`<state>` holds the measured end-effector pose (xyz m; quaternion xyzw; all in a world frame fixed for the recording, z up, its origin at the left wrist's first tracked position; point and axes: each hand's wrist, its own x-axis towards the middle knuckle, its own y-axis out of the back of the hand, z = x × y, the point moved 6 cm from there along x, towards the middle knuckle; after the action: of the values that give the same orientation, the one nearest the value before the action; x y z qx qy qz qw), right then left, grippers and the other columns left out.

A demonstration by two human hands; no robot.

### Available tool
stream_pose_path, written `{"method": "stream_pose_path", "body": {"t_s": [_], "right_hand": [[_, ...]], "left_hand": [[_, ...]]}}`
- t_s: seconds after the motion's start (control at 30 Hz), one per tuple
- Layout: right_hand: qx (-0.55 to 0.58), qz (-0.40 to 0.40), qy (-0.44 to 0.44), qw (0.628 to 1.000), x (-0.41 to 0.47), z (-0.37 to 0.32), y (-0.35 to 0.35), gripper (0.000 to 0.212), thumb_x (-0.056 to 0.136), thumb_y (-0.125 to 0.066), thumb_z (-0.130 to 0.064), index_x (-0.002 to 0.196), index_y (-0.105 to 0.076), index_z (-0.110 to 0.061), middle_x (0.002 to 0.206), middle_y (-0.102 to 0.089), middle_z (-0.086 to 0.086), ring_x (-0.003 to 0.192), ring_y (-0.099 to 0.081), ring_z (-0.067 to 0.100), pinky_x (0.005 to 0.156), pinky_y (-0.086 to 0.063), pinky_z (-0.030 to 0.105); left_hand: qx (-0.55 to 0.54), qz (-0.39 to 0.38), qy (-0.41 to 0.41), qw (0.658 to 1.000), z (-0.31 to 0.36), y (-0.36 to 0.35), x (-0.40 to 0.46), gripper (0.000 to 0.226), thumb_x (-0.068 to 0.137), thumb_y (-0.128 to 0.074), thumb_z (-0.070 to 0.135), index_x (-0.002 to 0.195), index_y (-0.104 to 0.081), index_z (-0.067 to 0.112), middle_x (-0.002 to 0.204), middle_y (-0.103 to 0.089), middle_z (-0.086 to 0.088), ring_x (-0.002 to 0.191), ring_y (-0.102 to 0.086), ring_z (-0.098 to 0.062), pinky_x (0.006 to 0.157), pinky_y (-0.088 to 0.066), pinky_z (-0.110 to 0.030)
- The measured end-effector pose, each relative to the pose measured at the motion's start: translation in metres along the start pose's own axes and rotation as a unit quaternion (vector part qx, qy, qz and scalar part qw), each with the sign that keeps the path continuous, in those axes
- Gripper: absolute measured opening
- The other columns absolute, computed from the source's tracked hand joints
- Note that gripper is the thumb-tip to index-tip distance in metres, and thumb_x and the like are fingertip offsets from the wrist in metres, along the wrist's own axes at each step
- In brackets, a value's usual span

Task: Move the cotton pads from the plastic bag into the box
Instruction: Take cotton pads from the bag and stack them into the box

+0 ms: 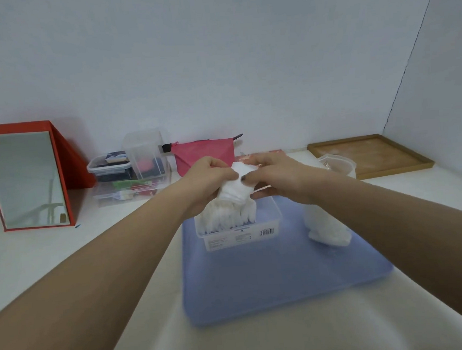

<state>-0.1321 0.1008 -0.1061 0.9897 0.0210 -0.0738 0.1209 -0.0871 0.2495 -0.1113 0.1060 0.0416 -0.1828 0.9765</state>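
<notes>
Cotton pads (235, 187): a white stack held just above the clear box (239, 226), between both hands. More pads already standing on edge in the box's left half (227, 216); right half looks unfilled. Box sits on the far part of a blue tray (274, 282).

Left hand (205, 181): fingers curled round the stack's left side, thumb on top. Right hand (274, 179): thumb and fingers pinching the stack from the right, dark nail visible at the front. Both grasping the same stack.

Plastic bag (325, 228): lying on the tray just right of the box, partly under the right forearm, apparently with pads left inside. Hard to tell how many.

Step in hand, by judgement: mid-transfer, lowering one batch into the box. Task roughly half done.

Next move calls for: keeping the stack squeezed so pads stay aligned, seating it on edge beside the row already in, then releasing without tipping neighbours. Then back to the bag for the rest.

Around: red-framed mirror (25, 177) far left, clear organisers (132, 168) and pink pouch (206, 153) behind the hands, wooden tray (372, 154) far right.
</notes>
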Motion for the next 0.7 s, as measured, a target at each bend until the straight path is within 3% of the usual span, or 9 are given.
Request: {"method": "stream_pose_path", "body": {"t_s": [0.07,0.17,0.23,0.33,0.43,0.57,0.7], "right_hand": [[0.019,0.042,0.022,0.999,0.001,0.000,0.003,0.023,0.085,-0.065,0.001,0.107,-0.064,-0.002,0.109,-0.070,0.014,0.092,-0.072,0.025,0.087,-0.060,0.041],[0.047,0.080,0.028,0.995,0.000,0.002,0.011,0.015,0.085,-0.062,0.007,0.097,-0.061,-0.003,0.108,-0.068,0.012,0.093,-0.072,0.028,0.089,-0.059,0.043],[0.051,0.095,0.024,0.994,0.001,0.002,0.016,0.016,0.086,-0.062,0.006,0.100,-0.062,-0.002,0.110,-0.069,0.014,0.092,-0.072,0.028,0.089,-0.058,0.042],[0.042,0.114,0.016,0.992,0.000,0.003,0.018,0.022,0.088,-0.061,0.000,0.110,-0.065,-0.001,0.108,-0.070,0.015,0.081,-0.071,0.024,0.086,-0.060,0.037],[0.010,0.142,0.020,0.990,0.000,0.004,0.022,0.024,0.090,-0.059,-0.005,0.111,-0.070,-0.008,0.101,-0.071,0.009,0.077,-0.067,0.022,0.085,-0.060,0.035],[0.041,0.134,0.028,0.990,-0.002,0.007,0.026,0.029,0.089,-0.057,0.001,0.112,-0.072,-0.006,0.096,-0.071,0.010,0.074,-0.064,0.019,0.068,-0.059,0.024],[0.066,0.137,0.019,0.988,-0.006,0.006,0.033,0.028,0.087,-0.057,0.007,0.109,-0.071,-0.005,0.087,-0.066,0.010,0.065,-0.057,0.017,0.057,-0.055,0.019]], "left_hand": [[-0.030,-0.028,-0.001,0.999,0.004,-0.007,-0.005,0.004,0.093,-0.062,0.010,0.092,-0.061,0.006,0.101,-0.067,-0.016,0.086,-0.068,-0.023,0.075,-0.057,-0.034],[-0.070,-0.066,0.035,0.995,0.002,-0.013,-0.009,0.020,0.096,-0.055,0.016,0.103,-0.068,0.002,0.104,-0.072,-0.017,0.093,-0.072,-0.024,0.080,-0.061,-0.033],[-0.054,-0.068,0.045,0.995,-0.001,-0.013,-0.010,0.020,0.095,-0.057,0.015,0.105,-0.067,0.001,0.105,-0.074,-0.015,0.095,-0.074,-0.024,0.084,-0.061,-0.037],[-0.020,-0.035,0.015,0.999,-0.002,-0.009,-0.009,0.003,0.093,-0.060,0.005,0.095,-0.058,0.005,0.098,-0.065,-0.012,0.079,-0.071,-0.018,0.080,-0.062,-0.031],[-0.021,-0.023,-0.001,1.000,-0.003,-0.011,-0.006,0.015,0.094,-0.053,0.000,0.107,-0.056,0.006,0.105,-0.059,-0.015,0.079,-0.069,-0.018,0.078,-0.062,-0.032],[0.001,-0.015,-0.030,0.999,-0.001,-0.014,-0.004,0.022,0.091,-0.054,-0.005,0.103,-0.056,0.013,0.084,-0.054,-0.008,0.057,-0.063,-0.009,0.082,-0.062,-0.038],[0.020,-0.010,-0.044,0.999,-0.002,-0.017,0.000,0.022,0.088,-0.053,-0.009,0.099,-0.062,0.007,0.075,-0.046,-0.004,0.061,-0.056,-0.011,0.079,-0.061,-0.030]]}}
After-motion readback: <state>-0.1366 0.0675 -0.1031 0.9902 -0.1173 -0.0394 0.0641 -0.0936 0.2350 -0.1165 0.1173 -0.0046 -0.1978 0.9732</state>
